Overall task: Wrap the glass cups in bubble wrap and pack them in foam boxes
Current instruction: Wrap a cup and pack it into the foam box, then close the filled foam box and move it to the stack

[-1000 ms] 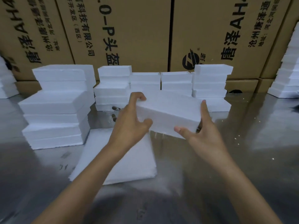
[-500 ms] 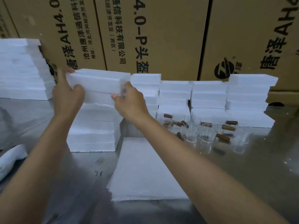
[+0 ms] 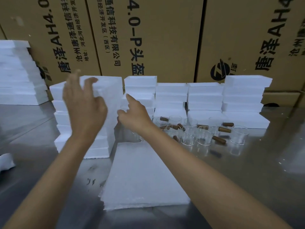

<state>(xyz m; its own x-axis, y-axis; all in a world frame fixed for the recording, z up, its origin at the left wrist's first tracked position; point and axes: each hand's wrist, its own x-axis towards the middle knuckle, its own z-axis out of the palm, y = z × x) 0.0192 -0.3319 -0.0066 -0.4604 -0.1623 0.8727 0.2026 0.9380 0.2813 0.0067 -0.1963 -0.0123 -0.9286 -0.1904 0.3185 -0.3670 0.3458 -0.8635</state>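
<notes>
A tall stack of white foam boxes (image 3: 105, 113) stands at the left middle of the steel table. My left hand (image 3: 84, 104) hovers in front of the stack's top, fingers spread and holding nothing. My right hand (image 3: 132, 113) is just right of the stack, fingers loose and empty, near its side. Several clear glass cups (image 3: 204, 134) with brown wooden handles stand to the right on the table. A flat pile of white wrap sheets (image 3: 142, 179) lies in front of me, between my forearms.
More foam box stacks (image 3: 204, 98) line the back, in front of large cardboard cartons (image 3: 148, 38). Another foam stack (image 3: 16, 75) stands at the far left. A white bundle (image 3: 5, 161) lies at the left edge. The steel table (image 3: 255, 171) shines at the right.
One second ago both hands held a foam box over the table. They carried it left onto the tall stack and have let go; both hands now draw back from it.
</notes>
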